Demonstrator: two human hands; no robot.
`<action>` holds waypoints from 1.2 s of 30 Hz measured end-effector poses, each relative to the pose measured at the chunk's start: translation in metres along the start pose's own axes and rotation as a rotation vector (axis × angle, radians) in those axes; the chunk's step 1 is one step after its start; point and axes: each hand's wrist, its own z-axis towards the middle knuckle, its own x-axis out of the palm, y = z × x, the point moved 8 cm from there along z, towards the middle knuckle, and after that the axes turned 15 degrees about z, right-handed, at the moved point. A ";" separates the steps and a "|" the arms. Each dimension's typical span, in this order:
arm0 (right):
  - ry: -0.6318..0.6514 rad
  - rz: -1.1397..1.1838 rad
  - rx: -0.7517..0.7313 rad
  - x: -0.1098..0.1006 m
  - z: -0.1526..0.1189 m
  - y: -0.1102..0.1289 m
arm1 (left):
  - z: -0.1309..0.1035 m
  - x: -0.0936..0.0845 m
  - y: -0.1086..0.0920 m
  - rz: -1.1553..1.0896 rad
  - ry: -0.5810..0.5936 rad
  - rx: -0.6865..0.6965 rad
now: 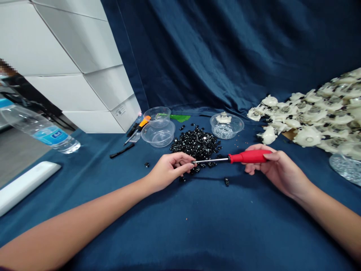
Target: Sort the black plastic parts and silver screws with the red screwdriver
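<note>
Right hand closed around the handle of the red screwdriver, left hand narrowed to a pinch at its tip: that is what I have on my feed. Its shaft lies level above the tabletop, between the hands, probably so the left fingertips can steady the tip. Whether they also pinch a small piece, I cannot tell.

Beyond, a blue curtain hangs at the far side, with white boxes stacked at far left. Off-white parts spread across the far right, seemingly within the right hand's reach. A water bottle lies at left, apart from the work. One clear bowl holds small metal pieces, likely to keep them together. Smallest, black pieces heap just beyond the shaft, handy for either hand.
</note>
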 end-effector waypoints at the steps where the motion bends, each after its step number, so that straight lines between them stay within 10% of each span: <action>1: -0.001 -0.008 -0.010 -0.001 0.000 0.000 | 0.000 -0.001 0.000 0.018 -0.007 0.000; 36: -0.140 -0.155 0.050 -0.016 -0.002 -0.007 | -0.002 -0.006 -0.006 0.158 -0.069 0.023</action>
